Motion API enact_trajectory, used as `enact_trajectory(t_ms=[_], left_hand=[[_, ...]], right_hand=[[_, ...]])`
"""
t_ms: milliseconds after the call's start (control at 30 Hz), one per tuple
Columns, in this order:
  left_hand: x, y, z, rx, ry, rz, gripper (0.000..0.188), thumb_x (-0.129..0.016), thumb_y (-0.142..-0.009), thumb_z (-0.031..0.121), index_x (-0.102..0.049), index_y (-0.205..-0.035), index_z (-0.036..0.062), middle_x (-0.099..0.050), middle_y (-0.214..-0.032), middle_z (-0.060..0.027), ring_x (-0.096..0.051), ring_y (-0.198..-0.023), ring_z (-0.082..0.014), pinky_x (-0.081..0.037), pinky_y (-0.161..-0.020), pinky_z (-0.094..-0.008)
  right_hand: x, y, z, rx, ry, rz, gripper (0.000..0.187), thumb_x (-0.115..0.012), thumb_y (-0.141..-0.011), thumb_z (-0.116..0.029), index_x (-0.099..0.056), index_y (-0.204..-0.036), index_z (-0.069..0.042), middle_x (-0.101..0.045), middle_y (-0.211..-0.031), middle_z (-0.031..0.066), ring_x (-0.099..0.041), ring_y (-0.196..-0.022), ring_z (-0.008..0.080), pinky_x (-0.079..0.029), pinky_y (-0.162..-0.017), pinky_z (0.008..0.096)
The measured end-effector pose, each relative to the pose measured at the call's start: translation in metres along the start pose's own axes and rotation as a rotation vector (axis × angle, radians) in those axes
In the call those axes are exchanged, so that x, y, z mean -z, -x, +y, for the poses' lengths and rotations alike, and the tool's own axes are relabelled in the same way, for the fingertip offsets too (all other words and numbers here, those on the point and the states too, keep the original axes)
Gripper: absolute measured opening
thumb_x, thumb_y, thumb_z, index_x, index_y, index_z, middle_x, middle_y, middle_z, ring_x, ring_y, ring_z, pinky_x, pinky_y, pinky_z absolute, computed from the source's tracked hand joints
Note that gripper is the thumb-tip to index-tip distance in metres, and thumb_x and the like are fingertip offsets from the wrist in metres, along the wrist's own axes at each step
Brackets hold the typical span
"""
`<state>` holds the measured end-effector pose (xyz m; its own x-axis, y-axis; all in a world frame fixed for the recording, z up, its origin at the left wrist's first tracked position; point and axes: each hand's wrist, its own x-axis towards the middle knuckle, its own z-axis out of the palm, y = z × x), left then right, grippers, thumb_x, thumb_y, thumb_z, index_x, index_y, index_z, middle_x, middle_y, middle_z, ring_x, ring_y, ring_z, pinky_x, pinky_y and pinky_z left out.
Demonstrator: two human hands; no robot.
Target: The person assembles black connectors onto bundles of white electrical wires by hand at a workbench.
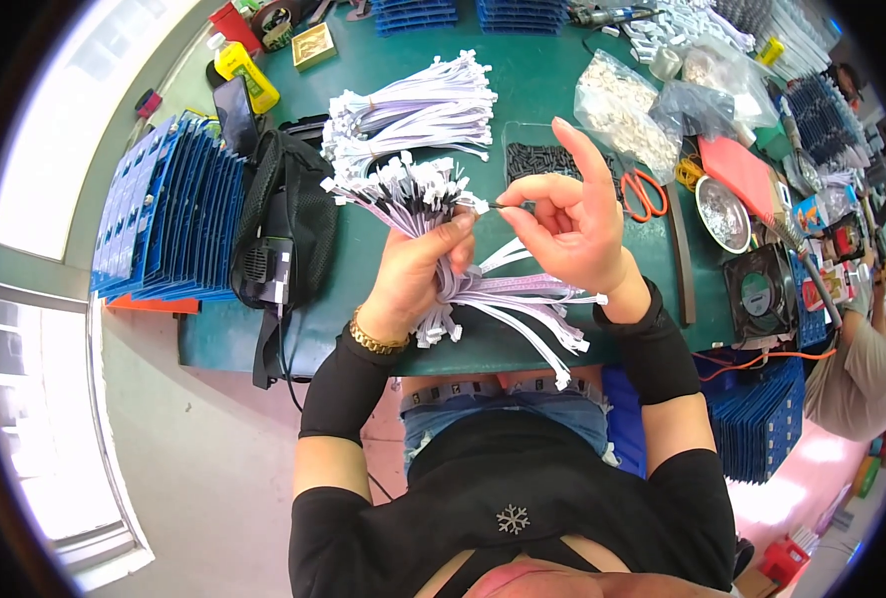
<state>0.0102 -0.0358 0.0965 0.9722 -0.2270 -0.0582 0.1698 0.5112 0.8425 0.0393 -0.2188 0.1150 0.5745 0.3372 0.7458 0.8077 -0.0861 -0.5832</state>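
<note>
My left hand (pixel 413 267) is closed around a bundle of white ribbon cables (pixel 515 291). Their white plugs and some black parts fan out above the fist, and the tails hang over the table's near edge. One white connector (pixel 476 204) sticks out beside the left thumb. Right against it, my right hand (pixel 584 221) pinches a small dark piece (pixel 498 206) between thumb and forefinger, the other fingers raised or curled. Its exact kind is too small to make out. Behind the right hand stands a clear tray (pixel 509 133) of small black parts, partly hidden. Farther back lies another cable bundle (pixel 413 112).
On the green table (pixel 293 344), a black bag (pixel 288 224) and blue racked boards (pixel 169 219) stand left. To the right are orange-handled scissors (pixel 644 195), a dark bar (pixel 680 254), a metal bowl (pixel 722 214), a fan (pixel 759 291) and bags of white connectors (pixel 617 110). Another person's arm (pixel 857 384) shows far right.
</note>
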Motion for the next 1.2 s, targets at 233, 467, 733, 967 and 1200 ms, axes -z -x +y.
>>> enact_trajectory(t_ms=[233, 467, 733, 967, 1200], left_hand=[[-0.002, 0.000, 0.001, 0.009, 0.008, -0.001, 0.014, -0.061, -0.082, 0.011, -0.055, -0.090, 0.0009, -0.050, -0.062, -0.0023, -0.047, -0.055, -0.0100, -0.036, -0.051, -0.0213], [-0.001, -0.001, 0.000, 0.009, 0.022, 0.000, 0.015, -0.061, -0.082, 0.012, -0.055, -0.090, 0.0009, -0.050, -0.062, -0.0023, -0.046, -0.055, -0.0097, -0.036, -0.051, -0.0210], [0.001, -0.002, 0.000, -0.003, 0.048, -0.018, 0.013, -0.059, -0.084, 0.013, -0.054, -0.089, 0.0016, -0.050, -0.061, -0.0012, -0.046, -0.054, -0.0094, -0.036, -0.051, -0.0212], [0.000, -0.002, 0.001, -0.007, 0.073, -0.022, 0.013, -0.060, -0.083, 0.013, -0.054, -0.087, 0.0028, -0.049, -0.060, -0.0012, -0.046, -0.053, -0.0097, -0.037, -0.051, -0.0212], [-0.002, 0.000, 0.002, 0.012, 0.099, 0.018, 0.014, -0.059, -0.082, 0.010, -0.054, -0.090, -0.0002, -0.048, -0.060, -0.0030, -0.044, -0.052, -0.0117, -0.036, -0.055, -0.0253]], right_hand=[[-0.005, 0.001, 0.001, 0.002, -0.011, 0.098, 0.075, -0.066, -0.070, 0.008, -0.026, -0.133, 0.003, -0.063, -0.074, 0.0007, -0.033, -0.042, 0.0021, -0.028, -0.040, 0.0173], [0.001, -0.004, 0.001, 0.185, 0.167, -0.012, 0.079, -0.064, -0.071, 0.011, -0.017, -0.135, 0.003, -0.064, -0.080, 0.0062, -0.036, -0.042, 0.0011, -0.028, -0.039, 0.0153], [0.001, -0.007, 0.007, 0.460, 0.400, -0.038, 0.075, -0.068, -0.068, 0.009, -0.028, -0.131, 0.000, -0.065, -0.077, 0.0097, -0.056, -0.048, 0.0151, -0.042, -0.041, 0.0238], [0.007, -0.003, 0.006, 0.479, 0.494, -0.127, 0.072, -0.070, -0.066, 0.008, -0.035, -0.128, -0.002, -0.066, -0.078, 0.0081, -0.058, -0.048, 0.0188, -0.044, -0.041, 0.0259], [0.000, -0.002, 0.002, 0.192, 0.124, 0.025, 0.074, -0.063, -0.072, 0.012, -0.023, -0.133, 0.000, -0.065, -0.082, 0.0098, -0.050, -0.053, 0.0046, -0.038, -0.045, 0.0168]])
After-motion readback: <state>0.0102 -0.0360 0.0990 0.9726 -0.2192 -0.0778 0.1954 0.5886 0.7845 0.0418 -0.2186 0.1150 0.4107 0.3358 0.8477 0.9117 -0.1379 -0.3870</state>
